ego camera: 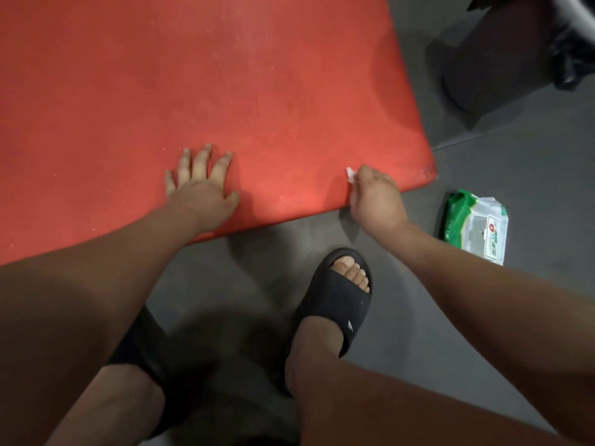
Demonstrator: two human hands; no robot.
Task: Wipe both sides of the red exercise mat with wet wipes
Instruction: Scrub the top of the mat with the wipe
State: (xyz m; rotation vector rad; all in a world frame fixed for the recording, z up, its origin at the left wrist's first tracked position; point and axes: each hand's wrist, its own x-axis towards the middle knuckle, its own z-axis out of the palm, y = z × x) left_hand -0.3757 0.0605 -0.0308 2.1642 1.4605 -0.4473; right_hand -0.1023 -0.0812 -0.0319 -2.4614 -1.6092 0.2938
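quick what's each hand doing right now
Left hand: open, fingers spread, pressing flat on the red mat.
Right hand: closed on a wet wipe, at the mat's near edge.

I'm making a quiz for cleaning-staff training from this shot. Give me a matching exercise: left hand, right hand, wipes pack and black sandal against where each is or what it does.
Column 1:
1 left hand
2 right hand
3 wipes pack
4 black sandal

Column 2:
A lies on the grey floor, right of the red mat
B rests flat on the mat, fingers spread
C worn, standing on the floor just short of the mat's near edge
D pinches a white wipe at the mat's near edge

Pairs: 1-B, 2-D, 3-A, 4-C
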